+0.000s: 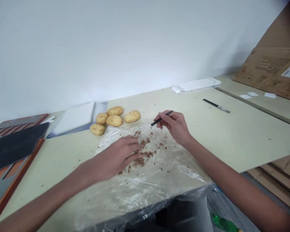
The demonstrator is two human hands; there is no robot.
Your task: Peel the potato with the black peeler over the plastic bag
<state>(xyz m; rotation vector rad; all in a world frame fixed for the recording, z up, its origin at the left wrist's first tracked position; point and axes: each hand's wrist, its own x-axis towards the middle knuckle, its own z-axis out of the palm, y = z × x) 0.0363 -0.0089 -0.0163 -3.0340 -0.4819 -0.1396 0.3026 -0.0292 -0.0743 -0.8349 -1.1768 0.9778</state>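
Note:
My right hand pinches a slim black pen-like tool, its lower end tilted down to the left above a clear plastic sheet. I cannot make out what kind of tool it is. My left hand, slightly blurred, is open with its fingers stretched over brown crumbs scattered on the sheet; whether it touches them I cannot tell. Several yellow potatoes lie together just beyond the sheet's far left corner. The sheet hangs over the table's near edge.
A similar black stick with a label lies on the table at the right. White folded paper rests by the wall. At left are a white block and a dark panel. Cardboard leans at far right; a green bottle is below.

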